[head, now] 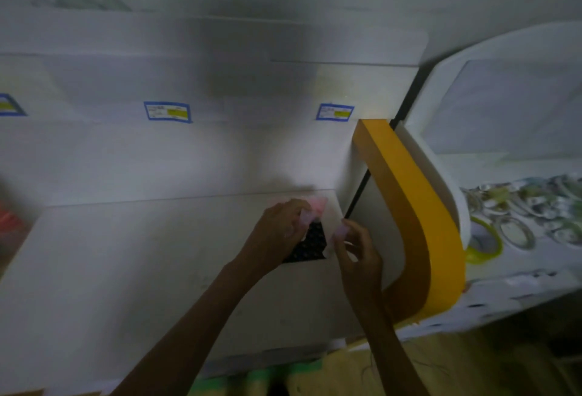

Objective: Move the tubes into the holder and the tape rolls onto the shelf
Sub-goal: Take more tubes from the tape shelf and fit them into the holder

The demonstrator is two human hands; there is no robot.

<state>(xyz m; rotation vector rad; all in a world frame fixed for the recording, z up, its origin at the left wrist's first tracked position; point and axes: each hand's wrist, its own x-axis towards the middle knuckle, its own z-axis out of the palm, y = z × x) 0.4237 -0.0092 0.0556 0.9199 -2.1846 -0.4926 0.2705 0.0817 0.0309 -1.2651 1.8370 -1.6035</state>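
A dim, blurred view looks down from head height onto a white shelf point(126, 269) with a white back panel rising behind it. Both of the person's bare arms reach in from the bottom edge toward the shelf's far right corner.

In that corner sits a dark holder point(310, 246), a black block dotted with rows of small holes; only part of it shows between the two hands. The left hand point(280, 228) lies over the holder's left side, fingers curled around a pale pink tube point(318, 205) whose end pokes out past the knuckles toward the back panel. The right hand point(356, 254) is just beside the holder's right edge, thumb and fingers pinching a second small pale tube point(338, 232) that is too blurred to make out in detail.

Two blue-bordered labels point(167, 111) with yellow patches are stuck on the back panel above the hands; a third is cut off at the left edge.

Right of the shelf, a curved yellow band point(419, 213) runs along the edge of a white side panel. Beyond it, on a separate white surface, lies a cluster of tape rolls point(519, 206), mostly clear and silvery, with one yellow-green roll point(483, 239) nearest the yellow band. They are well apart from the hands.
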